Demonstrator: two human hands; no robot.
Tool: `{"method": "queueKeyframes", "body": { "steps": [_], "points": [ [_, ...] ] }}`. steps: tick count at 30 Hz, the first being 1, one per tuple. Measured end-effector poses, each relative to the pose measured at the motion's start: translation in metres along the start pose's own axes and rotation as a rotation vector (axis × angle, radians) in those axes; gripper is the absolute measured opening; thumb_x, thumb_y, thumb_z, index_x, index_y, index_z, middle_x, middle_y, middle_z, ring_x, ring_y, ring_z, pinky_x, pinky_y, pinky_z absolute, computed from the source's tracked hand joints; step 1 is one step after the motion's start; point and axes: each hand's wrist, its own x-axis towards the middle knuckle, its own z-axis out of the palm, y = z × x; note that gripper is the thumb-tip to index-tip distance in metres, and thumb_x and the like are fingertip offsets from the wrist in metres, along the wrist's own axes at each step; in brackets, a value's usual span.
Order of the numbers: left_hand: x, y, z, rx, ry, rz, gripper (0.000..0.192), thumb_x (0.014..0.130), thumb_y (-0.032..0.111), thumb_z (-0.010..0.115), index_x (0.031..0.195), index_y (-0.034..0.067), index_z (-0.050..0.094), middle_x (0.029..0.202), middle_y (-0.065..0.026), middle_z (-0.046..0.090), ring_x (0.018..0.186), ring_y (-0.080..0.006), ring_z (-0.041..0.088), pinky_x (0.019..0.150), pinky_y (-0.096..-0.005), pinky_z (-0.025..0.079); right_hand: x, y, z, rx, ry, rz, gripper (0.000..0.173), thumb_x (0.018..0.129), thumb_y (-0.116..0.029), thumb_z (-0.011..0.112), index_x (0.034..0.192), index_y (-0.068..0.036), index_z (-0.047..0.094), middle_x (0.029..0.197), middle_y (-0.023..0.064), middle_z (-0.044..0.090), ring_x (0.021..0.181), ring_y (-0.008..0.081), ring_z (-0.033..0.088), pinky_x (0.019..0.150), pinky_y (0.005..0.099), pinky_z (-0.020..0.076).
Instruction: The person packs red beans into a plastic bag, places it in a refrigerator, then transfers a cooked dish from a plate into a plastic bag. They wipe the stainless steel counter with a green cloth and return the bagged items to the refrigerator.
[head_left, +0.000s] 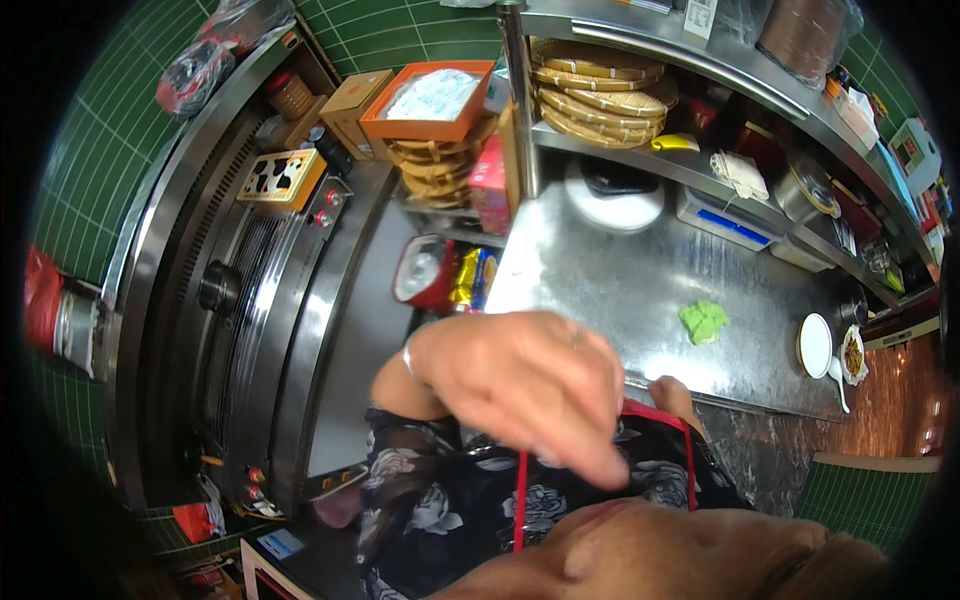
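Note:
My left hand (525, 382) is raised close to the camera, in front of my chest, with a thin bracelet at the wrist. Its fingers are bent and slightly blurred; the palm side is hidden, and no object shows in it. Lower and to the right, my right hand (670, 394) is partly visible at the near edge of the steel worktable (592, 300). What its fingers do cannot be made out. Beyond it on the steel lies a crumpled green cloth (703, 322). A white bowl (814, 345), a white spoon (838, 382) and a small dish of food (853, 356) stand at the right end.
Stacked bamboo trays (600, 105) and a folded cloth (739, 174) rest on the shelf above. Beneath it are a white round lid or plate (615, 202) and a plastic box (724, 217). Left is a steel stove (255, 300) with a small pot (219, 287). An orange tray (375, 124) holds white contents.

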Motion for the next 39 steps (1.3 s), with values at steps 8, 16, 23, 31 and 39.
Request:
{"method": "queueKeyframes", "body": {
  "steps": [8,16,23,31,39],
  "points": [
    [-0.060,-0.041,-0.290,0.715,1.033,-0.313,0.011,0.090,0.012,0.069,0.084,0.005,0.064,0.074,0.0029,0.060,0.070,-0.0047,0.055,0.061,-0.0205,0.045,0.002,0.003,0.028,-0.144,-0.022,0.349,0.031,0.084,-0.030,0.064,0.079,0.000,0.068,0.079,0.0267,0.065,0.076,0.0442,0.064,0.068,0.0491,0.0508],
    [-0.101,-0.117,-0.529,1.951,0.697,-0.222,0.014,0.077,0.012,0.074,0.090,0.009,0.070,0.090,-0.0075,0.064,0.090,-0.0308,0.062,0.077,-0.0431,0.050,0.038,-0.090,0.017,0.183,-0.028,0.563,0.030,0.076,-0.031,0.071,0.085,-0.003,0.071,0.081,0.0216,0.068,0.080,0.0380,0.068,0.073,0.0433,0.0523],
    [-0.059,-0.173,-0.609,2.069,0.748,-0.301,0.046,0.070,0.018,0.082,0.112,0.013,0.061,0.113,-0.0099,0.056,0.108,-0.0330,0.053,0.088,-0.0452,0.046,0.067,-0.126,0.020,0.258,0.018,0.661,0.030,0.075,-0.031,0.071,0.085,-0.003,0.071,0.082,0.0216,0.068,0.080,0.0379,0.068,0.073,0.0432,0.0523],
    [-0.049,-0.196,-0.644,2.077,0.825,-0.118,0.032,0.075,0.020,0.078,0.103,0.015,0.065,0.105,-0.0041,0.060,0.100,-0.0297,0.057,0.084,-0.0437,0.046,0.072,-0.134,0.026,0.332,0.043,0.778,0.031,0.075,-0.032,0.071,0.086,-0.003,0.071,0.082,0.0215,0.068,0.080,0.0377,0.068,0.073,0.0431,0.0524],
    [-0.065,-0.179,-0.652,2.078,0.738,0.096,0.004,0.083,0.018,0.070,0.085,0.014,0.069,0.084,-0.0022,0.065,0.082,-0.0257,0.062,0.073,-0.0385,0.048,0.084,-0.132,0.029,0.365,0.013,0.806,0.031,0.075,-0.032,0.072,0.086,-0.003,0.071,0.083,0.0214,0.068,0.081,0.0375,0.068,0.073,0.0430,0.0524]
  ]
}}
